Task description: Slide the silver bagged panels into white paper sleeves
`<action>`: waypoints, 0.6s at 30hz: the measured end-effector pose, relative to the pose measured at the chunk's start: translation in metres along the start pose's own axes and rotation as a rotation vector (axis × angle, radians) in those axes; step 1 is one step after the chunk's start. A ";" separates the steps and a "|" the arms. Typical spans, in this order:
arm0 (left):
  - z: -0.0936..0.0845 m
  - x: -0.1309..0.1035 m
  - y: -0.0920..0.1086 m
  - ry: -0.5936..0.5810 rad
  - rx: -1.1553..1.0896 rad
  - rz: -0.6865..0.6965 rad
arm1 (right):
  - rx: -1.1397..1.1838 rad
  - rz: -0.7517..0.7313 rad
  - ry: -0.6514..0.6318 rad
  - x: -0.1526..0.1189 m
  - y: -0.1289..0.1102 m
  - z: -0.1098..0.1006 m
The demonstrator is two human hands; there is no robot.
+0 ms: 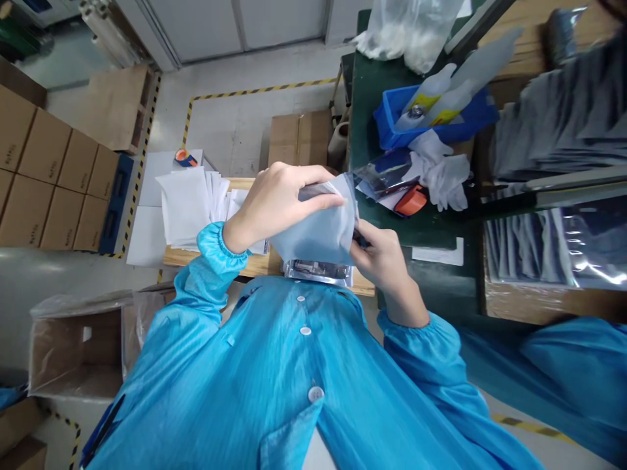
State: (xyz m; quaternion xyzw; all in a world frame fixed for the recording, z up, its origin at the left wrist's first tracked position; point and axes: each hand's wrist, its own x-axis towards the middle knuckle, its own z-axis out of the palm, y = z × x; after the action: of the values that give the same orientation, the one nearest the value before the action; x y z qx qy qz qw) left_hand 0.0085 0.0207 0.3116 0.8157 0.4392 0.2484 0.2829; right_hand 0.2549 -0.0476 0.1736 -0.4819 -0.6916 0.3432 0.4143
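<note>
My left hand (284,199) is closed on the upper edge of a translucent plastic bag (316,232), its thumb and fingers pinching near the top. At the bag's right edge, my right hand (382,251) is closed too, with a small dark item partly showing at its fingers; what that item is, I cannot make out. Below the bag, close to my body, lies a shiny silvery packet (318,271) on a wooden board (259,264). Left of my left hand, white paper-like sheets or sleeves (189,205) are piled in a loose stack.
On the green table (365,98) to the right stand a blue bin (386,124) with bottles, white gloves (438,166) and an orange tape roll (411,200). Grey pouches (533,130) fill boxes further right. Cartons (53,176) are stacked left. A blue sleeve (578,378) shows lower right.
</note>
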 end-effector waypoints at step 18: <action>0.029 -0.033 -0.050 0.201 -0.231 -0.169 | 0.065 0.083 -0.049 0.005 0.023 0.021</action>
State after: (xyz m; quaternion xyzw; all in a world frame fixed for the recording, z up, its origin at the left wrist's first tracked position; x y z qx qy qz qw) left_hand -0.0178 0.0076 0.2519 0.7090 0.5009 0.3529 0.3491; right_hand 0.2435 -0.0379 0.1455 -0.4880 -0.6695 0.3941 0.3979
